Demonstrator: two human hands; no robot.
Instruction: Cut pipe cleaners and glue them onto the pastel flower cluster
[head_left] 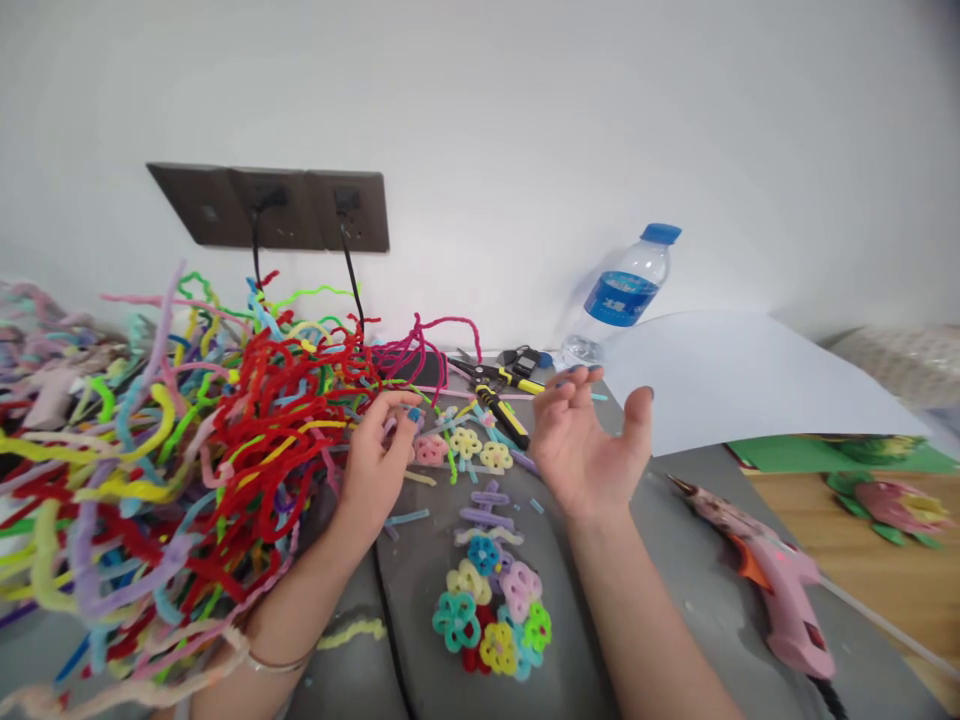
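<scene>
My left hand [379, 462] is beside the pipe cleaner pile, its thumb and fingers bent close together. A bit of lilac shows at its fingers, but I cannot tell whether they hold it. My right hand [589, 455] is raised palm up, thumb apart and fingers loosely curled, with nothing in it. Between the hands lie small pipe cleaner flowers, including a pink flower [430, 450] and a pale yellow flower [496, 456]. Nearer me sits a cluster of coloured pipe cleaner flowers [498, 646], with a lilac pipe cleaner piece [487, 517] just beyond it.
A tangled heap of pipe cleaners [247, 440] covers the left side. Yellow-black pliers [501, 412] lie at the back, near a tilted water bottle [622, 295]. White paper [750, 380] and a pink glue gun [780, 590] are on the right. A black cable [384, 600] crosses the table.
</scene>
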